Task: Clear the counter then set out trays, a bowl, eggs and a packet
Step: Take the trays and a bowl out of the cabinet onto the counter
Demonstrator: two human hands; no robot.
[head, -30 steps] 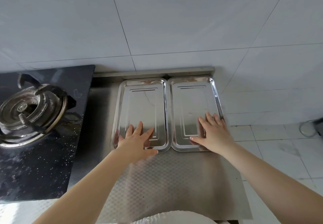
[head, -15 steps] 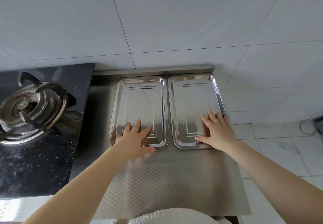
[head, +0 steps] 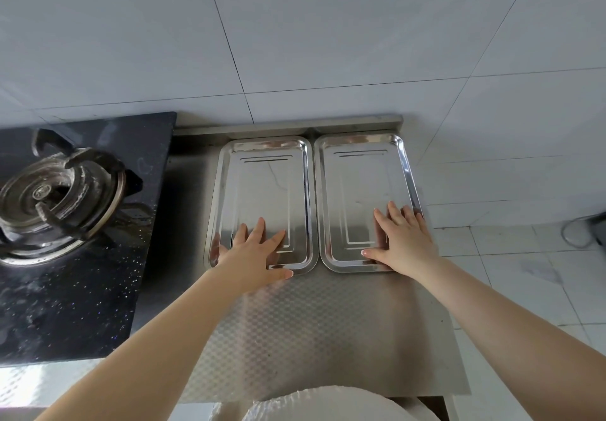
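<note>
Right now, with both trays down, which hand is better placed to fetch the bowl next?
Neither clearly: left hand and right hand each lie flat on a steel tray, and no bowl is in view.

Both hands (head: 259, 256) pushed the trays (head: 265, 191) slightly apart.

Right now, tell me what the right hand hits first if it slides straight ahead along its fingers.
Probably the far rim of the right tray under the right hand; the tray floor ahead looks bare. Beyond stands the counter's raised back edge.
</note>
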